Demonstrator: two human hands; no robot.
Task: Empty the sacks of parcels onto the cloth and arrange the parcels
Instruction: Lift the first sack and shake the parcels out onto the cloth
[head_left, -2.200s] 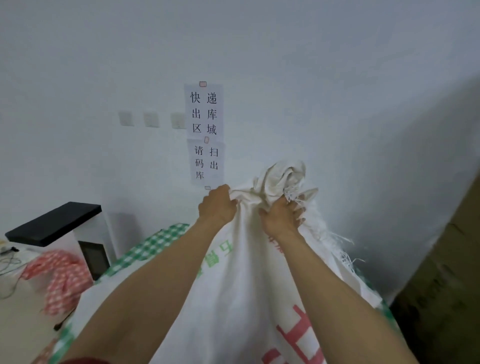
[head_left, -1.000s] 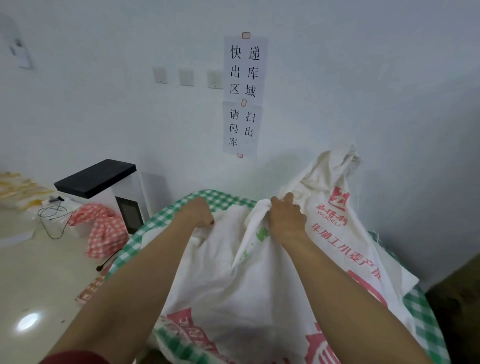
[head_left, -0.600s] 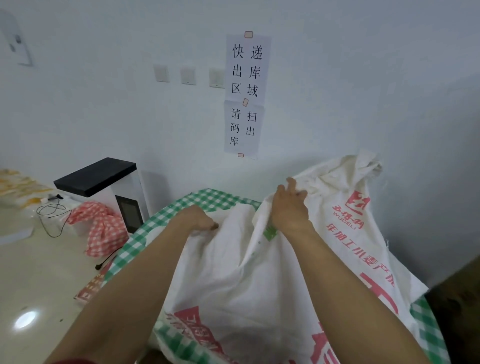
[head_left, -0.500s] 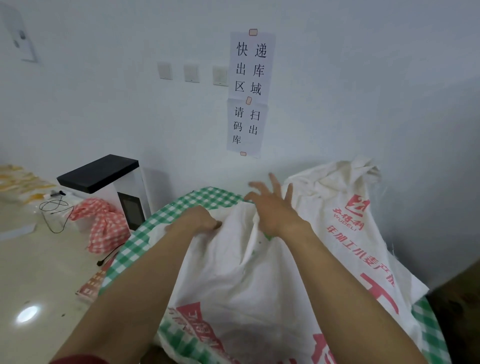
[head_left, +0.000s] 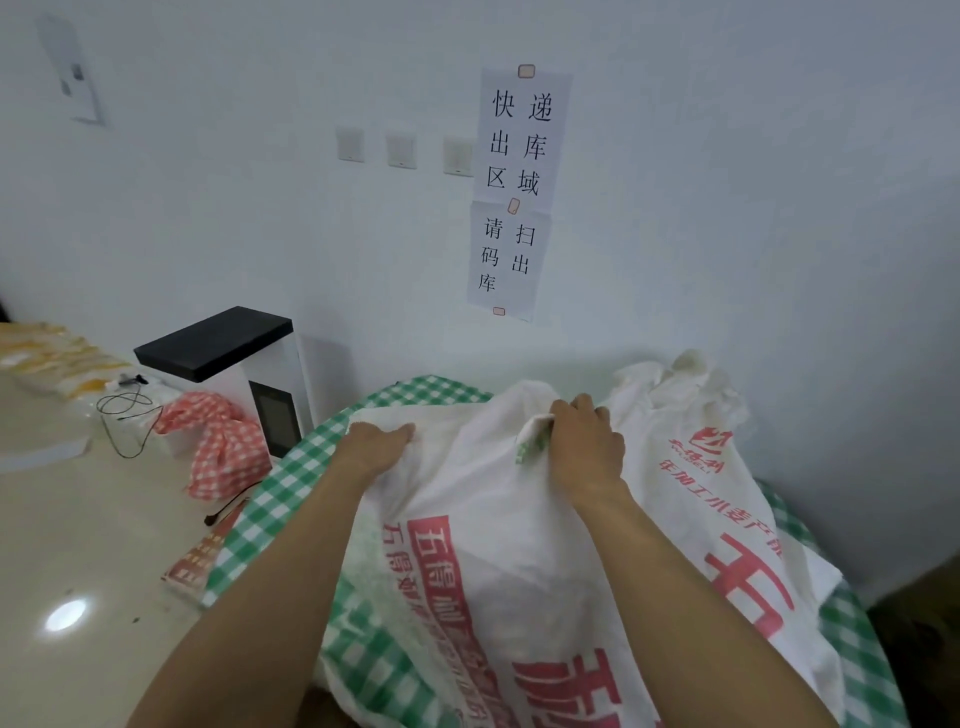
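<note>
Sack (head_left: 691, 519) w/ "WUDELI" logo, sign (head_left: 519, 140) "快递出库区域"

Two printed paper signs (head_left: 519, 192) are taped one above the other on the pale wall, just right of three switches (head_left: 401, 150). Below left, a white cabinet with a black top (head_left: 223, 343) stands on the glossy floor (head_left: 78, 545), a red checked cloth (head_left: 223, 447) bunched against it, a black cable (head_left: 127, 415) beside.

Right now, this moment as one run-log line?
near sack: lying on green checked cloth, unemptied | left hand: grips its top edge | right hand: grips its top fold | far sack: bunched shut
</note>
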